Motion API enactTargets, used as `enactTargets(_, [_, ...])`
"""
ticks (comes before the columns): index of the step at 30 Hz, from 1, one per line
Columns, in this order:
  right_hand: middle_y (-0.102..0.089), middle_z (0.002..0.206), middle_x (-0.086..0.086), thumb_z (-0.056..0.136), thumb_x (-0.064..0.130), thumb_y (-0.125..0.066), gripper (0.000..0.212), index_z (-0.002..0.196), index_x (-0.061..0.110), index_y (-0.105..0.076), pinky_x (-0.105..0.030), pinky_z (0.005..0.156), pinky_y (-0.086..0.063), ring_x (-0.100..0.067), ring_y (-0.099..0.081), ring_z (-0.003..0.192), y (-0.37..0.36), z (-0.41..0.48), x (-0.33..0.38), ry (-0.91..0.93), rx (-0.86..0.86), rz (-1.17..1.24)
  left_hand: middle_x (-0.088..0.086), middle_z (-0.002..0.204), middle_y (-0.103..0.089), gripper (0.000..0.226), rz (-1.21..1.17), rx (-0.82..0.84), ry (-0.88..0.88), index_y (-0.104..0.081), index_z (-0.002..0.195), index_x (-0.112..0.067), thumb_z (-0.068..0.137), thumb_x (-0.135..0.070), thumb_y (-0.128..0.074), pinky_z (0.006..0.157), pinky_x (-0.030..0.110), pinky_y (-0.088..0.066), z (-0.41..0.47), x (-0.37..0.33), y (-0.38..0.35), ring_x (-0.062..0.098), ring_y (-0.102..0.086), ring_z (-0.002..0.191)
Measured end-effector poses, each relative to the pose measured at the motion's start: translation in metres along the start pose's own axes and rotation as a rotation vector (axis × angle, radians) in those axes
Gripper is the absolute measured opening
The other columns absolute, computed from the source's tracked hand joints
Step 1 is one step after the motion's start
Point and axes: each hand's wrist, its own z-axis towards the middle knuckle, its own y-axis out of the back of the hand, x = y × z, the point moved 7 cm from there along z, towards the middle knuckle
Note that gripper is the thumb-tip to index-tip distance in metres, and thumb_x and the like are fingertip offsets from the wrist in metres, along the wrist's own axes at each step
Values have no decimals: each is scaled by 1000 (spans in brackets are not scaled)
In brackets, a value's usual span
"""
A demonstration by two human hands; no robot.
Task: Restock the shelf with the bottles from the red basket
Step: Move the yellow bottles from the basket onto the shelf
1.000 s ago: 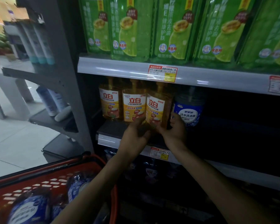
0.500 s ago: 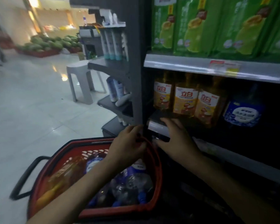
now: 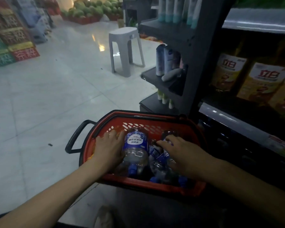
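- Step in hand, as I read it: picking the next bottle out of the red basket (image 3: 148, 185), which sits at lower centre of the frame. Nothing is lifted yet.
- My left hand (image 3: 108, 149) lies along the left side of the big clear bottle (image 3: 135, 145) with the blue label. The fingers are fairly straight and spread, pressed against it, not wrapped round.
- That bottle lies on its side, its blue cap towards me.
- My right hand (image 3: 181, 152) is laid over the smaller bottles (image 3: 159, 162) at the right of the basket, fingers reaching forward. I cannot tell whether they are closing on one, since the palm hides what is under it.
- The shelf (image 3: 227, 116) to be filled runs down the right edge of the frame, with the yellow bottles (image 3: 231, 71) already standing on it at upper right.
- Next move, in my judgement: curl the left fingers under the big bottle, steady it with the right hand, lift it clear of the rim, then turn it upright on the way to the shelf. The smooth, round plastic could slip.
- Against half a second ago: both hands were above the basket by the shelf edge, and now they are down among the bottles.
- A second ago they were up at the yellow bottles. The view has since swung left and down, so the shelf's blue-labelled bottle is out of frame.
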Motion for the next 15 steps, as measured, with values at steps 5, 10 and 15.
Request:
enactTargets(5, [-29,156,-8,97,35,-59,75,159,25,-17,-38,107,-43,-28,-36,141,-4,14,7,22,63,-60,21,152,-42,93,23,152,123,-15,160,-16,91,-45,-69,105,50,-45,19,20,-22,40,-49,134])
enactTargets(10, [-31,155,-7,98,36,-59,74,158,25,-19,-39,106,-44,-27,-38,140,-8,19,5,22,79,-85,26,143,-50,88,-43,246,291,-22,157,-5,93,-44,-67,101,45,-49,41,34,-27,40,-56,128])
enactTargets(15, [-38,149,-8,97,34,-58,67,155,24,-26,-39,102,-45,-27,-45,132,-14,15,-2,19,60,-104,28,147,-42,105,-164,375,347,-24,155,-5,79,-40,-86,102,50,-52,51,43,-36,44,-55,129])
